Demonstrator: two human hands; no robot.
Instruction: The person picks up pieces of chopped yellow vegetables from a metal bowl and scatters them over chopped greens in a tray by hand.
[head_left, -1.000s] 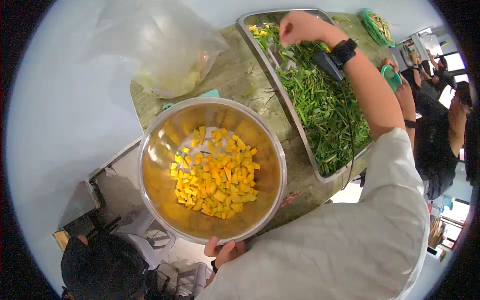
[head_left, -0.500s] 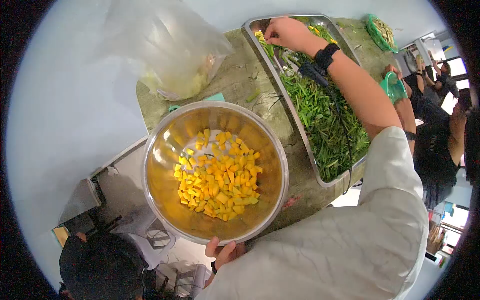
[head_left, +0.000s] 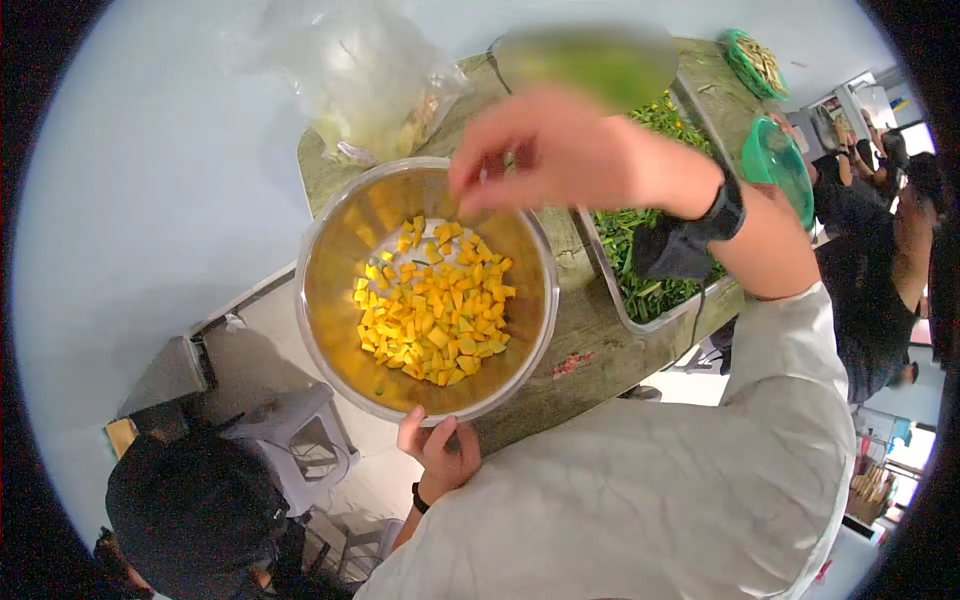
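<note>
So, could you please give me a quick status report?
Left hand touching round silver metal bowl at rim. Right hand blurred, hold unclear, hiding part of that rim. Small yellow-orange cut chunks lie inside.

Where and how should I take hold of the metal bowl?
Probably take the metal bowl by opposite sides of its rim, coming from outside, thumbs on top. It is round and open-topped, its raised edge clear of the yellow chunks; the left hand touches the near edge.
</note>
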